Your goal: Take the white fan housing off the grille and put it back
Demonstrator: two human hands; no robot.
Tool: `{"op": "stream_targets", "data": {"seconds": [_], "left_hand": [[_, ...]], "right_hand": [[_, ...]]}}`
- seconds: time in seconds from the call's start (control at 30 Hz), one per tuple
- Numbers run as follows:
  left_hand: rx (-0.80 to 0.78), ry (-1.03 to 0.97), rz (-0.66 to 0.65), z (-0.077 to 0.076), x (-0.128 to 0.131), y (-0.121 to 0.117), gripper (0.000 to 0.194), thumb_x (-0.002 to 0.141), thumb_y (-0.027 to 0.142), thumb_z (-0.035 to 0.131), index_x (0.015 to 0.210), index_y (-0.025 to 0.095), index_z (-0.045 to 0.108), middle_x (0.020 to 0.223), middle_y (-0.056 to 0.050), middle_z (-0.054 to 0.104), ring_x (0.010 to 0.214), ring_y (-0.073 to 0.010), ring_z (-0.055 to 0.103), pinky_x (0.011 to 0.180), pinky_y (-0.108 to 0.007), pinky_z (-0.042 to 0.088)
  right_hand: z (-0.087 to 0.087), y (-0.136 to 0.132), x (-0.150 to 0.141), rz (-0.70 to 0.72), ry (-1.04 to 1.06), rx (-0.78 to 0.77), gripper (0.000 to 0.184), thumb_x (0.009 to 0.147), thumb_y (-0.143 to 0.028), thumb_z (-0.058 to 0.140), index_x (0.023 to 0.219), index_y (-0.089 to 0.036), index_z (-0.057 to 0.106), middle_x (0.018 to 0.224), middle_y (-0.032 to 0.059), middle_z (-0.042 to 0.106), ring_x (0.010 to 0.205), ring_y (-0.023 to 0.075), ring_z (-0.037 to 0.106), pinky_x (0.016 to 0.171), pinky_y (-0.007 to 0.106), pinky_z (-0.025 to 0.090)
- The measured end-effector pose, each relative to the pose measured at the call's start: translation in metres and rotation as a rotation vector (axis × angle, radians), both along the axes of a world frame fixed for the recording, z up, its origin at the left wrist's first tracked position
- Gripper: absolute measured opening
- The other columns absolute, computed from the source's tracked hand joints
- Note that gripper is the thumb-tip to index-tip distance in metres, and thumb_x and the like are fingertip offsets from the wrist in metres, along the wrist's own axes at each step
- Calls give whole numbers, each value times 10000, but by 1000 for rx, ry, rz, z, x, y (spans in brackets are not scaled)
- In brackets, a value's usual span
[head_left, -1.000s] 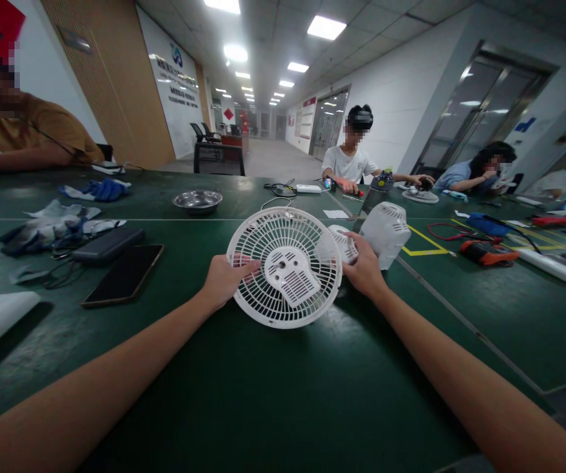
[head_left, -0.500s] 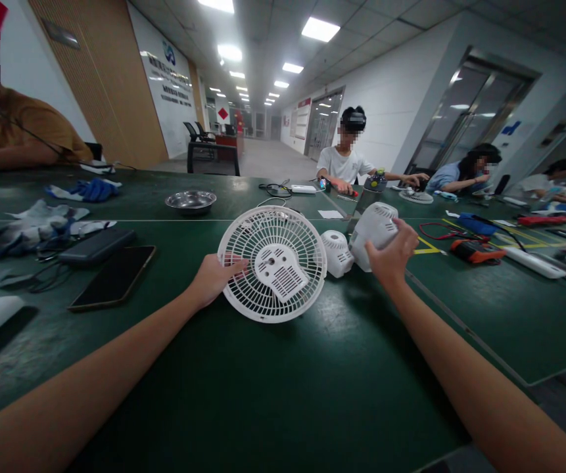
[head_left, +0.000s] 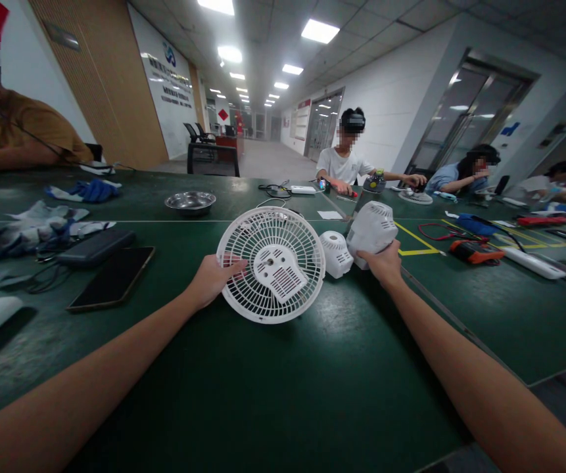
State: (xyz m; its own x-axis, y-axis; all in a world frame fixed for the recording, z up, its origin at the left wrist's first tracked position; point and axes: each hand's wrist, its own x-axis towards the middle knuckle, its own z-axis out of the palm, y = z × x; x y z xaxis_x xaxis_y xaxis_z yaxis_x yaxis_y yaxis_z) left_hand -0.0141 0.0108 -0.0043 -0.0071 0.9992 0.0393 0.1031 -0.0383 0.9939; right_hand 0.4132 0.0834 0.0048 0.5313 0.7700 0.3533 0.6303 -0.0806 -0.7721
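My left hand (head_left: 210, 278) grips the left rim of a round white fan grille (head_left: 271, 264), which stands tilted on the green table (head_left: 283, 381) with its vented centre plate facing me. My right hand (head_left: 384, 262) is closed on the lower part of a large white vented fan housing (head_left: 372, 230), to the right of the grille. A smaller white vented cap (head_left: 335, 253) sits on the table between grille and housing, touched by neither hand.
Left of me lie a black phone (head_left: 113, 276), a dark power bank (head_left: 94, 246), gloves (head_left: 31, 226) and a steel bowl (head_left: 190, 201). To the right are a red-and-black tool (head_left: 474, 251) and a white power strip (head_left: 534, 263). Other people sit at the far and left sides.
My right hand left the small cap, rose to the big housing's top, then dropped to grip its lower part. The grille stayed in my left hand.
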Motion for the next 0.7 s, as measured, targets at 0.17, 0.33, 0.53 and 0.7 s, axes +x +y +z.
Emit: {"op": "stream_targets", "data": {"seconds": [0.17,0.33,0.53,0.7], "left_hand": [[5,-5,-17,1,0,-1,246,780,361,739,940,179,695,862,-66,752,792,-238,732,762,-439,604],[6,-7,-13,0,0,0,260,773,372,752,934,174,702,863,-71,755,792,-247,734,768,-449,603],[-3,5,-1,-2,0,3,254,774,359,748,934,167,702,858,-71,753,782,-235,728,760,-428,596],[-20,-6,1,1,2,0,285,768,350,754,949,138,699,852,-74,749,790,-233,724,766,-412,587]], "right_hand": [[18,-5,-13,-78,10,163,901,527,-527,815,1257,-184,412,1223,174,626,1122,363,612,970,500,465],[36,-17,-36,22,-25,373,855,590,-519,797,1260,-179,389,1185,159,645,1037,321,649,886,443,505],[30,-29,-66,200,-77,172,818,612,-542,779,1249,-201,396,1156,160,663,1016,344,653,877,481,506],[20,-27,-70,225,-104,13,779,612,-587,760,1212,-214,431,1155,156,663,1016,356,648,872,498,504]]}}
